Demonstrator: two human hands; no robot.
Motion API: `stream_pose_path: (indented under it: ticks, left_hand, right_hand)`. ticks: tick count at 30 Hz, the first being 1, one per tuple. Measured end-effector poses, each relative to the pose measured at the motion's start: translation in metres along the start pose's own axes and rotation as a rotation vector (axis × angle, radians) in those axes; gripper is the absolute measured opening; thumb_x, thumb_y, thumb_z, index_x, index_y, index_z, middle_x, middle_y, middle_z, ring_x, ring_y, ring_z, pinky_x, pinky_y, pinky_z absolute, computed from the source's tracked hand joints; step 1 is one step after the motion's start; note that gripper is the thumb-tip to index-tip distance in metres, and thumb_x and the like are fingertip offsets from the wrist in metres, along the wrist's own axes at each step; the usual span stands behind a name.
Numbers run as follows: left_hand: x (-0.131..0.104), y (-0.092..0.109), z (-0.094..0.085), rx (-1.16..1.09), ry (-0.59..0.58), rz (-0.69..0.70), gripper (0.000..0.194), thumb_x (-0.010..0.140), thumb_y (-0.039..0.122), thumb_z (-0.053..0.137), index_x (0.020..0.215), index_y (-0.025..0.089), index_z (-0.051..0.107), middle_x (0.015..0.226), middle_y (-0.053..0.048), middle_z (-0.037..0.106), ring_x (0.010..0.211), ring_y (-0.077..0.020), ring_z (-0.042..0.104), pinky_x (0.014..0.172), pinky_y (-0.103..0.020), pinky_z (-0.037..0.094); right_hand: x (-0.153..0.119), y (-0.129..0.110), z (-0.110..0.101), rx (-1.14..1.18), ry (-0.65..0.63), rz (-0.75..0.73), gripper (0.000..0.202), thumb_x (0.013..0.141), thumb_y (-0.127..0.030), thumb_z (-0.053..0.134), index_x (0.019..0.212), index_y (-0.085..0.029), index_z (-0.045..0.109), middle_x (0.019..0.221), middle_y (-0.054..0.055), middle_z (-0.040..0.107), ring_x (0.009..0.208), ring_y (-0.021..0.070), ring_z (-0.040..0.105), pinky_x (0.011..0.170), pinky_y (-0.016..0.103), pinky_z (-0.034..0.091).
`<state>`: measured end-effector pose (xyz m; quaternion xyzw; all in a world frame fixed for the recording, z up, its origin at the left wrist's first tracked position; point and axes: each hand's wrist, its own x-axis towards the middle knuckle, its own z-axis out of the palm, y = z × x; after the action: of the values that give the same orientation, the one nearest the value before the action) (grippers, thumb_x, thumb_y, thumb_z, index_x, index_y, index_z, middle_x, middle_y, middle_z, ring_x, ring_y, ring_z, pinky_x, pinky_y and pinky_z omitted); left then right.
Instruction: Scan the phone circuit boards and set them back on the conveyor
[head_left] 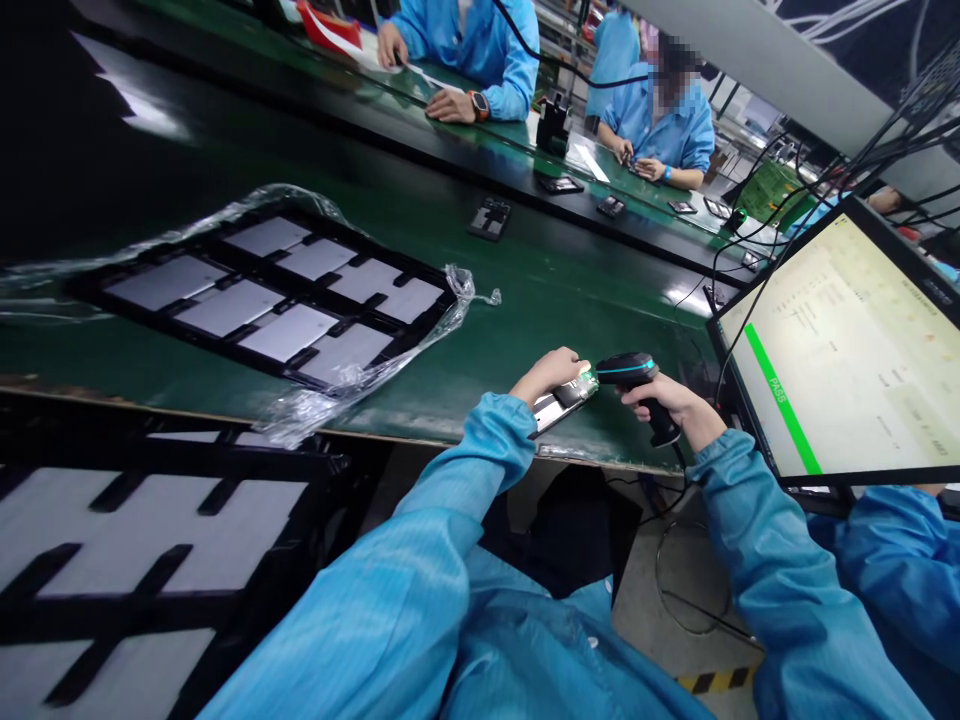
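Observation:
My left hand (pixel 553 370) is closed on an opened phone body (pixel 561 402), whose circuit board and silvery lower part show, near the front edge of the green bench. In my right hand (pixel 667 396) is a black barcode scanner (pixel 628 367) with a blue stripe, its grip wrapped by my fingers. The scanner's head points left, close to the board end of the phone body. A green light patch falls on that end. The monitor (pixel 847 350) to the right shows a green bar reading PASS.
A black tray (pixel 322 290) with several flat grey panels and loose clear plastic wrap (pixel 300 410) lies at left. Another such tray (pixel 247 560) sits lower left. One more phone body (pixel 490 218) rests beyond. Two co-workers (pixel 480 60) sit across the bench.

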<state>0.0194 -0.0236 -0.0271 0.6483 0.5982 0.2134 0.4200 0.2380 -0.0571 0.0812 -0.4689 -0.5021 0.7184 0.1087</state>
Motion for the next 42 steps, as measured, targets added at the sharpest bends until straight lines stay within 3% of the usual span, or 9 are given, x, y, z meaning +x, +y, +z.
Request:
stream_pose_path:
  ticks: [24,42]
  left_hand:
    - [-0.001,-0.001,-0.003,-0.031,-0.031,0.092,0.032,0.079,0.044,0.057,0.066,0.016,0.065,0.064,-0.004,0.064,0.059,-0.0146,0.052,0.055,-0.027,0.03]
    - [0.0,-0.002,-0.002,-0.012,-0.044,0.093,0.03,0.076,0.042,0.055,0.066,0.016,0.065,0.061,-0.003,0.062,0.057,-0.014,0.05,0.054,-0.027,0.029]
  right_hand:
    - [0.018,-0.006,-0.02,0.003,-0.173,0.158,0.024,0.07,-0.011,0.071,0.093,-0.008,0.064,0.06,-0.003,0.053,0.047,0.0066,0.045,0.046,0.019,0.041]
    - [0.013,-0.005,-0.027,-0.008,-0.165,0.14,0.023,0.068,-0.011,0.072,0.088,-0.01,0.061,0.057,-0.003,0.053,0.046,0.0068,0.045,0.044,0.018,0.041]
